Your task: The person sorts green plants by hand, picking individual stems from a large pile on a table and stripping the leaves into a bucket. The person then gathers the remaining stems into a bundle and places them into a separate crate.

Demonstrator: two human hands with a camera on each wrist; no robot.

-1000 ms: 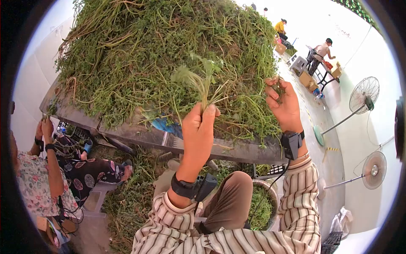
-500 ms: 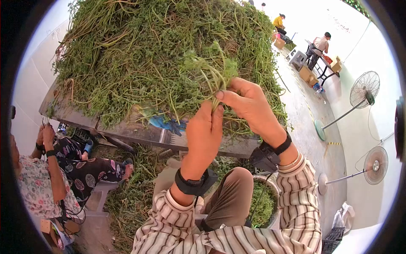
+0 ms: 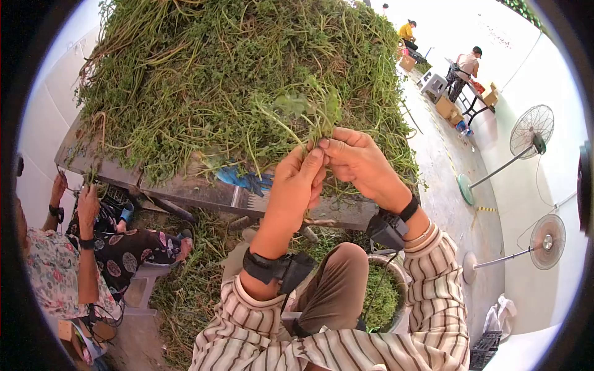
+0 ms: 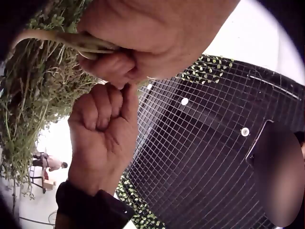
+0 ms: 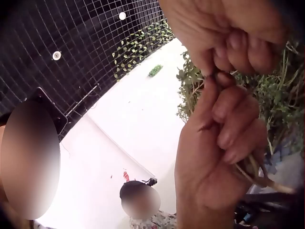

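In the head view my left hand (image 3: 300,182) grips a small bunch of leafy green sprigs (image 3: 281,123), their leaves fanning out above the thumb. My right hand (image 3: 362,164) meets it from the right, thumb and forefinger pinching the sprigs right at the left thumb tip. Pale stem ends (image 4: 40,34) stick out of the curled left fingers in the left wrist view. Both hands are just in front of a large heap of cut greens (image 3: 235,80) on a dark table (image 3: 185,198). The pinched part of the sprigs is mostly hidden by fingertips.
Blue plastic (image 3: 244,178) lies at the table's near edge. Below right, a round tub (image 3: 403,297) holds greens, and loose greens (image 3: 192,297) cover the floor. Another person (image 3: 68,266) sits at the left. Two standing fans (image 3: 532,133) are on the right.
My right hand has come in from the right to the bunch in my left hand and now pinches it. Since half a second ago, it has moved slightly down, against the left thumb.
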